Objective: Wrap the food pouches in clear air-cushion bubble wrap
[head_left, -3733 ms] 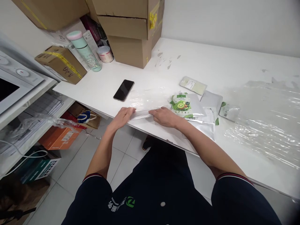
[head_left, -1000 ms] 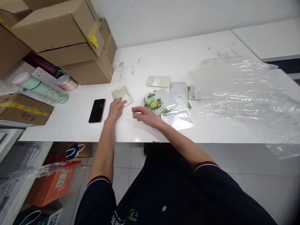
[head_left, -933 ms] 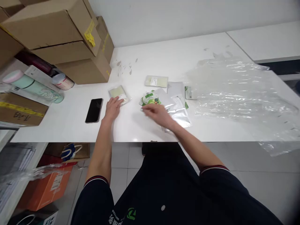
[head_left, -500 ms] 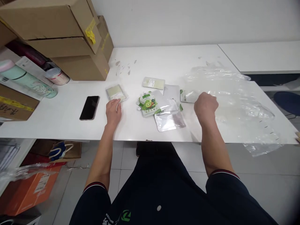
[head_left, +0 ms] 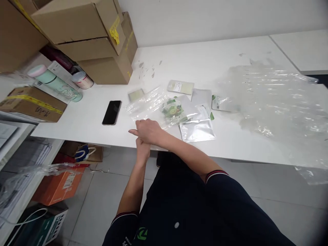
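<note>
My right hand [head_left: 148, 132] has crossed to the left and is closed on the near edge of a clear plastic bag [head_left: 150, 101]. Tucked just below it, my left hand [head_left: 142, 147] is curled at the table's front edge; its fingertips are hidden behind the right hand. The bag lies loosely over a green-printed pouch with kiwi pictures [head_left: 173, 110] and partly over a small clear-wrapped pale packet [head_left: 135, 95]. Beside these are a labelled pale packet [head_left: 180, 87] and a silver foil pouch [head_left: 197, 131].
A phone [head_left: 111, 112] lies on the white table to the left. Cardboard boxes [head_left: 102, 68], a can [head_left: 82, 80] and a mint bottle [head_left: 58, 85] stand behind it. At right, a large heap of clear plastic bags [head_left: 276, 99] overhangs the front edge, beside another green-and-white packet [head_left: 222, 104].
My right hand has moved from the plastic heap to the left, bringing a clear bag across the pouches. My left hand has left the small packet and drawn back beneath it. The view has shifted left.
</note>
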